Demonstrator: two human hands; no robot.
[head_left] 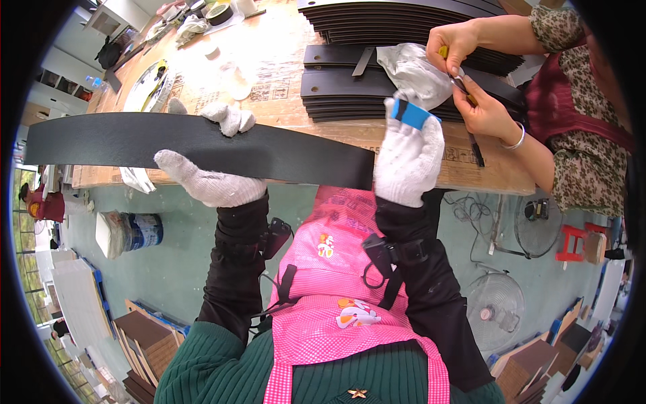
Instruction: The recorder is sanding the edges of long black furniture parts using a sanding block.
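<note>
My left hand (214, 183), in a white knit glove, grips a long black panel (282, 149) from below, with fingertips showing over its far edge. The panel spans from the far left to just short of my right hand. In my right hand (409, 160), also gloved, is a small flat blue piece with a black band (415, 115), held up at the fingertips. Beyond it lies a crumpled whitish cloth (414, 71) on stacked black panels (350, 84).
At the right, a co-worker's bare hands (452, 48) hold yellow-handled tools. A dark slim tool (476, 149) lies near the table's (282, 74) front edge. Tape rolls (219, 13) and rags sit at the far left. A bucket (140, 230) and a fan (494, 310) stand on the floor.
</note>
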